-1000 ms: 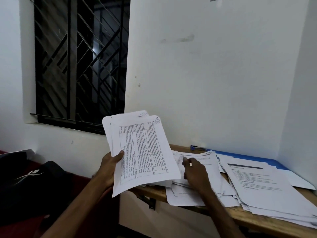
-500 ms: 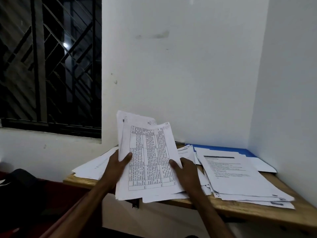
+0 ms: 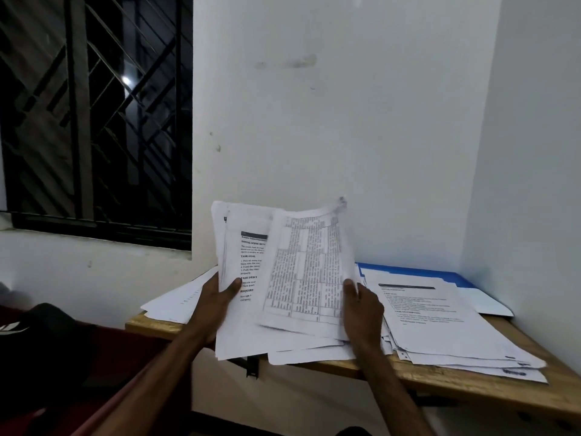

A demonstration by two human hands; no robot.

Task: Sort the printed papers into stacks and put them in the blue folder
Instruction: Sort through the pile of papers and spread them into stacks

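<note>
**Gridded sheet parted from the held bundle**

The wooden shelf [image 3: 471, 391] lies under both our hands. Just right of our right grip rests a stack of printed papers [image 3: 440, 328]. The blue folder [image 3: 408, 271] lies beneath that stack, beyond our grip and against the wall. Our left hand [image 3: 217, 306] grips a bundle of printed papers [image 3: 242, 325], thumb across its front. Our right hand [image 3: 361, 306] holds the gridded sheet [image 3: 308, 272] by its lower right edge, thumb on its face. The sheet is fanned off the bundle between our two grips.
</note>
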